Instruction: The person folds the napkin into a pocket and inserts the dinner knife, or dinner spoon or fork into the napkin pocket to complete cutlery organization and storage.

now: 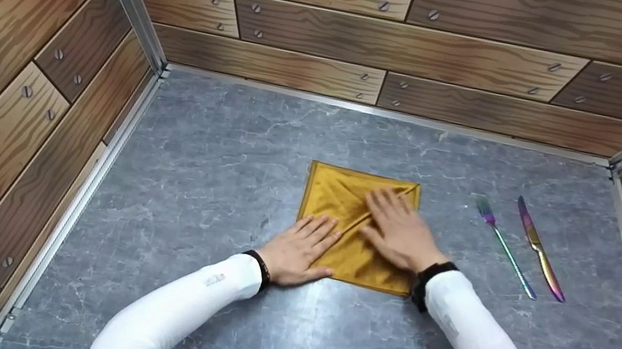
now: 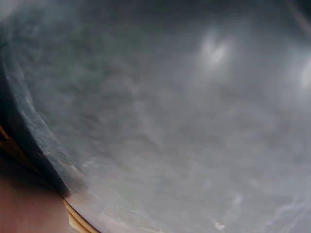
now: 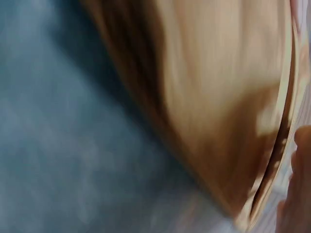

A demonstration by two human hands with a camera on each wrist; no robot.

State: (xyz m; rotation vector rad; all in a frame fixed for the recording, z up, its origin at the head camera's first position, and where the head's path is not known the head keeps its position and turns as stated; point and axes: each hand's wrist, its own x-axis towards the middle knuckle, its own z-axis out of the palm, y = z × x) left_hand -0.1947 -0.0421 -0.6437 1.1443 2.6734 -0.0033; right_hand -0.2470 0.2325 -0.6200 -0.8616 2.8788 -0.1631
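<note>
A golden-yellow cloth napkin (image 1: 339, 195), folded to a square with a diagonal crease, lies on the grey marble tabletop (image 1: 227, 148). My left hand (image 1: 298, 248) lies flat with straight fingers on the napkin's near left corner. My right hand (image 1: 399, 230) presses flat on the middle of the napkin, fingers straight along the diagonal fold. In the right wrist view the napkin (image 3: 214, 97) is a blurred golden band over the grey tabletop (image 3: 58, 145). The left wrist view shows mostly blurred grey tabletop (image 2: 184, 121) with a sliver of napkin edge (image 2: 77, 221).
An iridescent fork (image 1: 504, 246) and knife (image 1: 540, 247) lie side by side to the right of the napkin. Wood-patterned walls (image 1: 333, 39) enclose the table on the left, back and right.
</note>
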